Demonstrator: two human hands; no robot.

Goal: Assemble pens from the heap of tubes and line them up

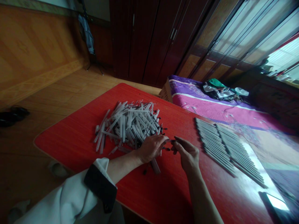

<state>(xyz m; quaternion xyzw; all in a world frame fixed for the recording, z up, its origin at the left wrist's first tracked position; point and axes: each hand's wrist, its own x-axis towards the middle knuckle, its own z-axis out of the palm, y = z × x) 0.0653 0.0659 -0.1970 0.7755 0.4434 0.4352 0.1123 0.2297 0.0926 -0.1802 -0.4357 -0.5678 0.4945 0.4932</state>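
Note:
My left hand [150, 147] and my right hand [188, 154] meet fingertip to fingertip over the red table. A short pale, see-through piece with a small black end piece [173, 141] spans the gap between them. My left fingers pinch its pale side, and my right thumb and fingers close on the black end. Most of the item is hidden by my fingers. Just beyond my left hand lies a heap of clear plastic tubes [133, 121], with several small black pieces along its right edge. Another pale tube [156, 167] shows below my left hand.
Two neat rows of slim grey sticks [215, 146] lie on the right of the red table [77, 133]. A phone [275, 202] with a bright screen rests near the right corner. Behind stand a bed [191, 101] and dark wardrobe [149, 40].

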